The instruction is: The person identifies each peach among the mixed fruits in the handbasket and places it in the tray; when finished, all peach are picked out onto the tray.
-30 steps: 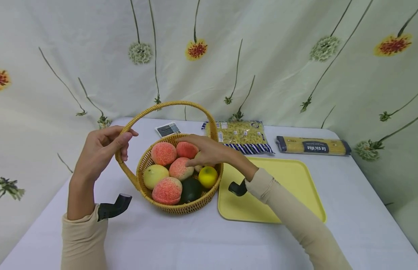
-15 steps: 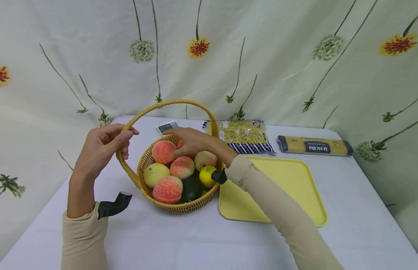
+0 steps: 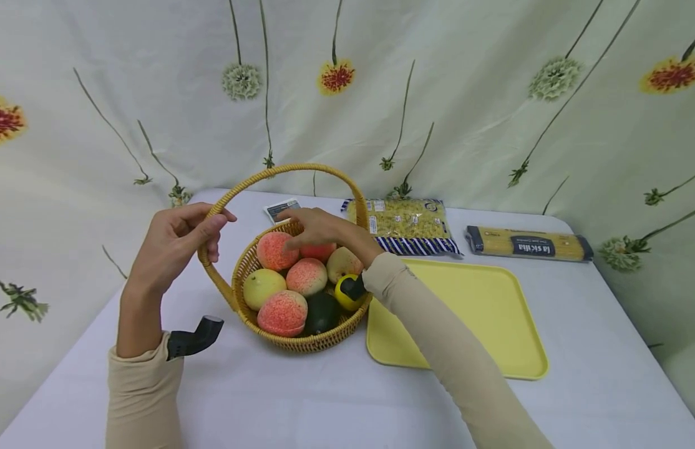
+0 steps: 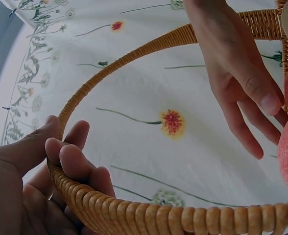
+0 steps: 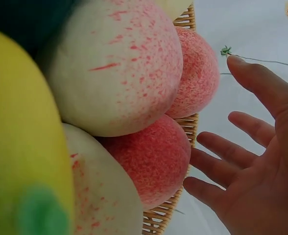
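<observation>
In the head view, the basket, flanked on its right by a tray, is gripped by its handle in the left hand. Left wrist: the handle is judged light and stiff, best held at the crown. Right wrist: beside the basket's red peach the right hand is held spread; touch cannot be confirmed.

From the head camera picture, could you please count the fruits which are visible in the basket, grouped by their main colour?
Pink or red fruits: 4
Pale yellow or beige fruits: 2
Bright yellow fruit: 1
Dark green fruit: 1
Total visible in the basket: 8
</observation>
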`<state>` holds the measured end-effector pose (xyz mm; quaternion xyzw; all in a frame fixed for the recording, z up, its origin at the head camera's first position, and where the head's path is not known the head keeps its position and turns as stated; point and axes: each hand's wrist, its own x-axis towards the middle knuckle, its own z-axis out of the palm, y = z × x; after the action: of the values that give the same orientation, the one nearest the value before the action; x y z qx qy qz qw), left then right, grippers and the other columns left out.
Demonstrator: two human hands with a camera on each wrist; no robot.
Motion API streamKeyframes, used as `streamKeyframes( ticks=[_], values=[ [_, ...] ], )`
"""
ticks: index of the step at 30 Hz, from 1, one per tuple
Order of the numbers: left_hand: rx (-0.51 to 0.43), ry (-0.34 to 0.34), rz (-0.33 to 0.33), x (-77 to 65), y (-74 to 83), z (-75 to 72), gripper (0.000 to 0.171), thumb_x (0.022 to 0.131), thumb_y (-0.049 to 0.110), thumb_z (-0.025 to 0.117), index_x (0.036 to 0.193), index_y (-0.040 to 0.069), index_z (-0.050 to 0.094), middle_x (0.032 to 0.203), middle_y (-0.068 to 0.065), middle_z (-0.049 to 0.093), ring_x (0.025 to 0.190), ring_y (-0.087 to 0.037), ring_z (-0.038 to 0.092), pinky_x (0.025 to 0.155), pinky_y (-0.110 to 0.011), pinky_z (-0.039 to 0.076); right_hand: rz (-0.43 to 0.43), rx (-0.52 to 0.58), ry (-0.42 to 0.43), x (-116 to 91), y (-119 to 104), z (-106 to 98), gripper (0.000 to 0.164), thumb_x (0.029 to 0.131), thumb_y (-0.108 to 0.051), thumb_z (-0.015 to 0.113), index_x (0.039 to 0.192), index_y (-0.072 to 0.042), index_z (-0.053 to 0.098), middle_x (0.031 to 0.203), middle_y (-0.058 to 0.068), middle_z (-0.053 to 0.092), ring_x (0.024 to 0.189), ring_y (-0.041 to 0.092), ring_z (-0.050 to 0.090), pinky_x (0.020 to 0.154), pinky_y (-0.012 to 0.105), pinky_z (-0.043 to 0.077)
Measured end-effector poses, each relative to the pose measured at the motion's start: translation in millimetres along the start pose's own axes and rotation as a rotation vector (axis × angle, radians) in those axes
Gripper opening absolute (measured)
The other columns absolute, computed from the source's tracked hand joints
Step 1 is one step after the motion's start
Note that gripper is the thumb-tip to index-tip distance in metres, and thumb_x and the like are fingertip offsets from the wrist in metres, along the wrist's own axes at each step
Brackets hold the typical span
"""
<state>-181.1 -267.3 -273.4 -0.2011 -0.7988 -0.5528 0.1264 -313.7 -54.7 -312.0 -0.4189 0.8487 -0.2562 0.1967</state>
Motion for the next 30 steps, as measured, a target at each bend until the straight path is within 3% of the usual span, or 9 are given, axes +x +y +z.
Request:
streamKeyframes(
  ticks=[5, 22, 30],
  values=[
    [-0.013, 0.000, 0.002, -0.2, -0.7, -1.1, 0.013, 0.087, 0.004, 0.052, 0.095, -0.004, 0.059, 0.055, -0.008, 0.047, 0.049, -0.019, 0.049, 0.046, -0.026, 0.045, 0.004, 0.052, -0.012, 5, -1, 2, 0.063, 0.081, -0.035, 0.061, 0.135, -0.021, 0.031, 0.132, 0.008, 0.042, 0.120, 0.019, 0.040, 0.093, 0.032, 0.037],
    [-0.016, -0.011, 0.000, 1.8, 1.0, 0.6, 0.013, 0.087, 0.005, 0.053, 0.096, -0.003, 0.059, 0.056, -0.008, 0.047, 0.049, -0.019, 0.050, 0.046, -0.027, 0.046, 0.031, -0.053, -0.074, 24, -7, 13, 0.057, 0.083, -0.031, 0.059, 0.133, -0.015, 0.036, 0.132, -0.001, 0.040, 0.119, 0.012, 0.038, 0.095, 0.027, 0.034],
    [-0.024, -0.008, 0.005, 0.4, 0.9, -0.3, 0.013, 0.087, 0.004, 0.052, 0.096, -0.004, 0.059, 0.055, -0.008, 0.047, 0.049, -0.019, 0.050, 0.046, -0.026, 0.045, 0.048, -0.101, -0.052, 25, -7, 18, 0.055, 0.084, -0.031, 0.058, 0.131, -0.015, 0.036, 0.129, -0.001, 0.043, 0.117, 0.012, 0.040, 0.094, 0.027, 0.034]
  ],
)
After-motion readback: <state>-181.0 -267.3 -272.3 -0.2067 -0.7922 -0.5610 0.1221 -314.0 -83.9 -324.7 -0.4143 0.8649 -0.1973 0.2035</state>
